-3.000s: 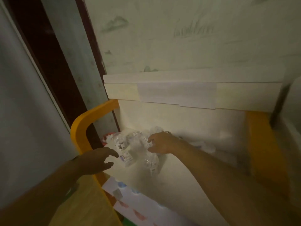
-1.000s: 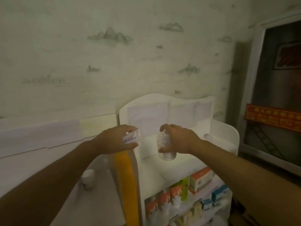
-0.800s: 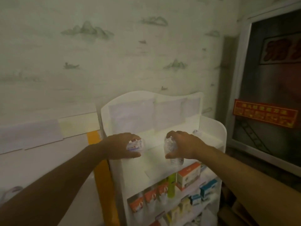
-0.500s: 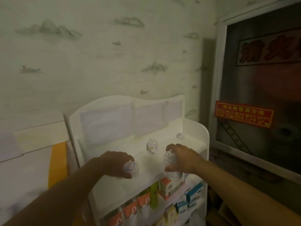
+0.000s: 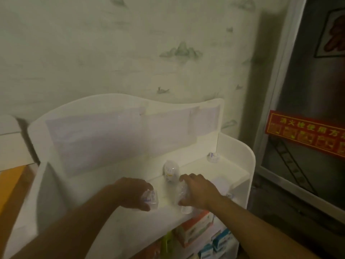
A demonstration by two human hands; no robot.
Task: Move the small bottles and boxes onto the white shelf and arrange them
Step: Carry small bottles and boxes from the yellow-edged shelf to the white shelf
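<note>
Lower both small bottles upright onto the white shelf (image 5: pixel 201 166): left hand (image 5: pixel 130 193) fingers curled round one bottle (image 5: pixel 150 200), right hand (image 5: pixel 199 191) gripping another (image 5: pixel 183 198). Release gently, beside standing bottle (image 5: pixel 170 171).

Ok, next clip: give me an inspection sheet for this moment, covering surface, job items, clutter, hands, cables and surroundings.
Surface: white shelf, top tier under both hands, wavy back panel with pale sheets stuck on it.
Job's things: left bottle and right bottle, each held low over the tier; standing bottle behind them; small bottle at the far right corner.
Clutter: coloured boxes on the tiers below.
Grippers: left hand grips the left bottle; right hand grips the right bottle.
Cables: nothing seen.
Surroundings: patterned wall, red sign on a dark panel at right.
</note>
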